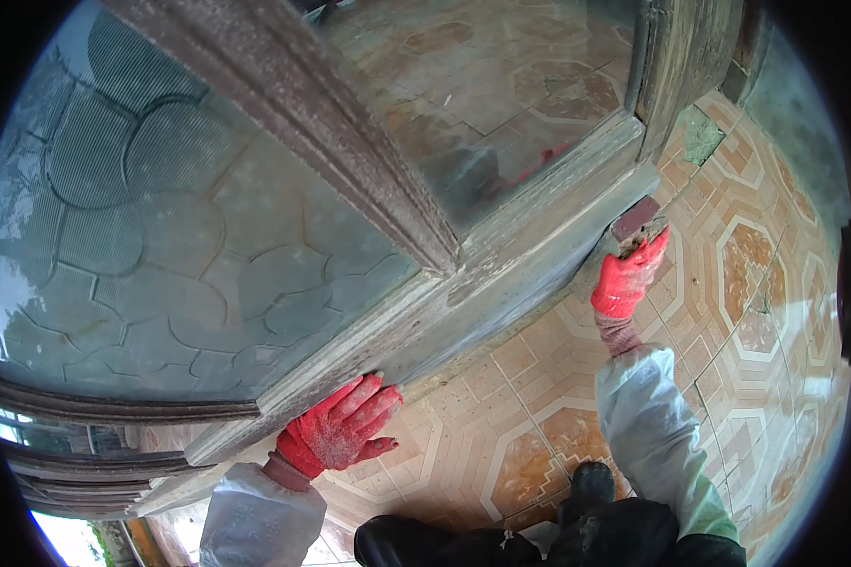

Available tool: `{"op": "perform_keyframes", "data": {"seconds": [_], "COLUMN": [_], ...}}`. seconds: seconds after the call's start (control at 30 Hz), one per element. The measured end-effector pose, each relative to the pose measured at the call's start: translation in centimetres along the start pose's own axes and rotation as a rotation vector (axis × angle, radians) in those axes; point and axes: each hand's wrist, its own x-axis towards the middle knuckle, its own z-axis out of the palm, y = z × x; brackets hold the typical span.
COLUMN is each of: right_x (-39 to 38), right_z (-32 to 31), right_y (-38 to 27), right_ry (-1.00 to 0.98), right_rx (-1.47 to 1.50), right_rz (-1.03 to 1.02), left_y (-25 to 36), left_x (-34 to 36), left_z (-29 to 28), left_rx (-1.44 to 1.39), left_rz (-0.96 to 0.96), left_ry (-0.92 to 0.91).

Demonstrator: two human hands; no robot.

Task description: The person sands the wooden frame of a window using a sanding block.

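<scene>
Weathered grey wooden door frame (pixel 501 274), one; left hand (pixel 340 430) in red glove, fingers spread flat against it; right hand (pixel 629 279) closed around one brown sanding block (pixel 636 219).

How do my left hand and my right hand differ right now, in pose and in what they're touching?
The left hand in a red glove lies flat with fingers spread on the weathered wooden bottom rail of the door, holding nothing. The right hand in a red glove is closed around a small reddish-brown sanding block, pressed against the same rail farther along. Both wear dusty red gloves and white sleeves.
</scene>
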Motion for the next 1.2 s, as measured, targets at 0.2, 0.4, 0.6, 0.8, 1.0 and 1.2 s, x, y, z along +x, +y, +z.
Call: {"op": "perform_keyframes", "data": {"seconds": [0.2, 0.4, 0.6, 0.8, 1.0, 1.2], "right_x": [2.4, -1.9, -0.6, -5.0, -1.8, -9.8], "right_z": [-2.1, -0.1, -3.5, -1.7, -4.8, -4.1], "right_y": [-8.7, -0.6, -9.6, -2.9, -12.9, -8.0], "right_ry": [-0.075, 0.127, -0.156, -0.165, -0.347, -0.508], "right_rx": [0.010, -0.073, -0.002, 0.368, 0.399, 0.637], "right_rz": [-0.022, -0.532, -0.258, -0.094, -0.219, -0.371], "left_y": [0.1, 0.1, 0.2, 0.1, 0.4, 0.2], "left_x": [-0.6, 0.0, -1.1, -0.1, -1.4, 0.0], "left_z": [0.2, 0.0, 0.4, 0.1, 0.5, 0.0], "left_rx": [-0.007, 0.011, 0.043, 0.016, 0.002, 0.009], "left_rz": [-0.055, -0.034, -0.054, -0.047, -0.085, -0.035], "left_ry": [0.001, 0.015, -0.005, 0.006, -0.011, 0.063]}}
